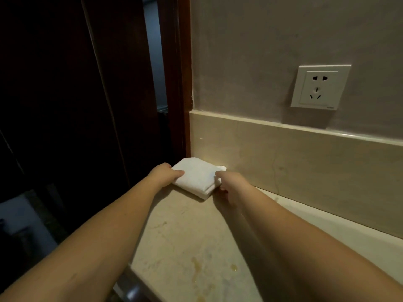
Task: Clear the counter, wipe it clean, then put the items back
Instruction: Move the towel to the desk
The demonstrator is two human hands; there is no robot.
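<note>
A folded white towel [197, 177] lies on the beige stone counter [185, 234], in the far corner where the backsplash meets the dark door frame. My left hand [165, 174] grips the towel's left edge, thumb on top. My right hand [231, 185] grips its right edge, fingers curled round the folded layers. Yellowish stains [197, 268] mark the counter near the front.
A low stone backsplash [305, 166] runs along the wall on the right. A white wall socket [319, 87] sits above it. The dark wooden door frame [176, 83] and door stand at the left. The counter's left edge drops off to a dim floor.
</note>
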